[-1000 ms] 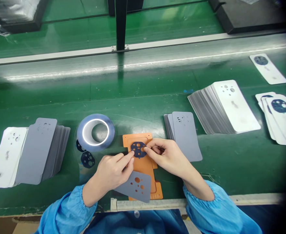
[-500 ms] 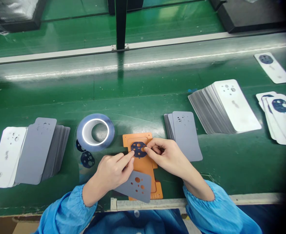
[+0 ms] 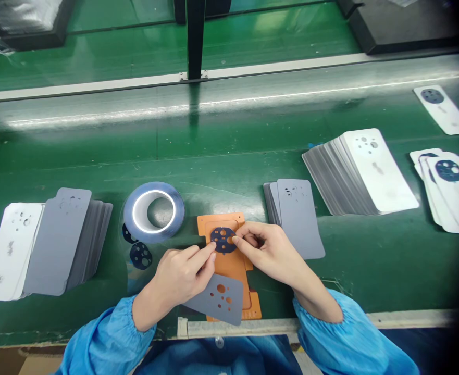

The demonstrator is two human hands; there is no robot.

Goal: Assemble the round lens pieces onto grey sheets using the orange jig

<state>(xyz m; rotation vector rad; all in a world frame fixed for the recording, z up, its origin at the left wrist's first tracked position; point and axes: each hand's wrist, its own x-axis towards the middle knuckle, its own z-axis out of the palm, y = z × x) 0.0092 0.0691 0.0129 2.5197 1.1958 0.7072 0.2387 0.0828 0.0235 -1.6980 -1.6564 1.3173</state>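
Observation:
My right hand (image 3: pixel 270 252) pinches the right edge of a dark, round camera-lens sticker (image 3: pixel 223 240) with several holes. This sticker lies over the upper part of an orange fixture (image 3: pixel 229 268). My left hand (image 3: pixel 184 276) touches the sticker's left edge with its index fingertip. A grey phone back panel (image 3: pixel 223 299) with several holes sticks out from under the left hand's curled fingers and slants across the fixture's lower end. The fingers' hold on the panel is partly hidden.
Left of the fixture are a tape roll (image 3: pixel 153 212), loose dark stickers (image 3: pixel 140 255) and a fanned stack of grey panels (image 3: pixel 59 242). To the right stand grey panels (image 3: pixel 301 219), a white-topped stack (image 3: pixel 383 169) and stickered white panels (image 3: pixel 454 192). A black post (image 3: pixel 195 39) rises behind.
Both hands, the sticker and the grey panel stay almost in place. At the far right, the single white panel has shifted slightly to the right.

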